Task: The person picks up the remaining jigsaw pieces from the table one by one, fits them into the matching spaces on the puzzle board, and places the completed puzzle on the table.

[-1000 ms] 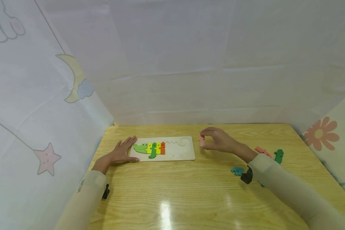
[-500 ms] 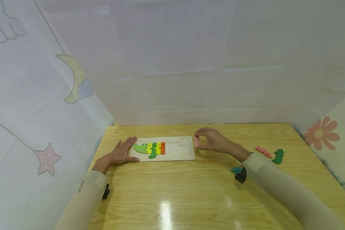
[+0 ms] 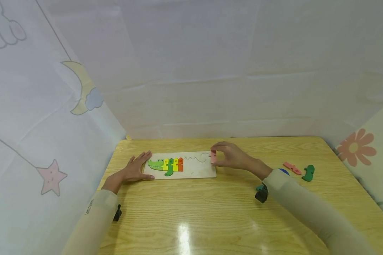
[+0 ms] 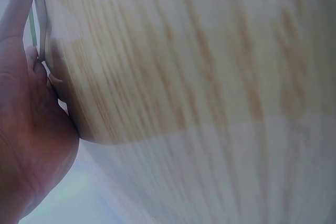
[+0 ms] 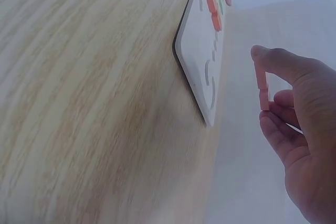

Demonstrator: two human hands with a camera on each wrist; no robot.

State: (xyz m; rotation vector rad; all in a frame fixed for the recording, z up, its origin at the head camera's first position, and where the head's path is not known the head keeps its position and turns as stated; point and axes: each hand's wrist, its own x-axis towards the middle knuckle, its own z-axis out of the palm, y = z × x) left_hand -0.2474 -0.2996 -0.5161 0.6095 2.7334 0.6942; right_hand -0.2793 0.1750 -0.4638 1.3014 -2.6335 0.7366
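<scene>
A pale wooden puzzle board (image 3: 198,171) lies on the table with a crocodile's green head (image 3: 155,164) and several coloured body pieces fitted in its left half. Across the board's left end rests my left hand (image 3: 135,168), fingers spread along the far corner and thumb at the near edge. Between thumb and fingertips, my right hand (image 3: 231,156) pinches a pink puzzle piece (image 3: 213,156) upright at the board's right end. The right wrist view shows this pink piece (image 5: 262,85) held above the table, apart from the board. In the left wrist view my left hand (image 4: 31,124) is partly cut off.
Right of the board lie another pink piece (image 3: 292,168), a green piece (image 3: 309,173), a blue piece (image 3: 284,171) partly behind the right sleeve, and a teal piece (image 3: 259,187) partly covered by the wrist camera. A white cloth wall stands behind the table.
My right hand has moved left with the pink puzzle piece, from beside the board to over its right end. My left hand has stayed in place. The blue piece has come partly into view.
</scene>
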